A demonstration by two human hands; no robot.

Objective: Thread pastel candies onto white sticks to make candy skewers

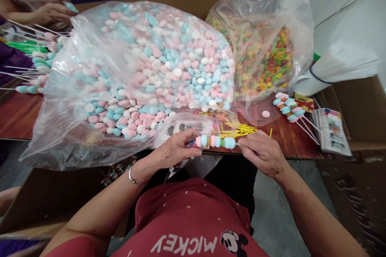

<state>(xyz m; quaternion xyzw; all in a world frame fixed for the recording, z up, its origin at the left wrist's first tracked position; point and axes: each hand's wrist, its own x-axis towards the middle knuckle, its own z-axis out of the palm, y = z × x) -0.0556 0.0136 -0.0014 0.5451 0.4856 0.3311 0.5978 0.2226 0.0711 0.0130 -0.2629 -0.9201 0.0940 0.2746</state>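
A candy skewer (pixel 217 141) lies level between my hands at the table's front edge, threaded with pink, blue and white candies and small coloured rings. My left hand (pixel 177 147) closes its thumb and fingers around the skewer's left end, where something small and blue shows. At the other end, my right hand (pixel 261 151) pinches the bare white stick. Behind them a large clear bag (pixel 68 84) spills pastel candies (pixel 129 118). Yellow twist ties (pixel 241 129) lie just beyond my right hand. One loose pink candy (pixel 265 114) rests farther right.
Finished-looking candy skewers (pixel 289 107) lie at the right beside stacked printed cards (pixel 331 128). Behind is a bag of coloured ring candies (pixel 265 56). A white container (pixel 312 84) holds white sticks. Another person's hand (pixel 54 16) holds a blue piece at the upper left, near more skewers (pixel 42 62).
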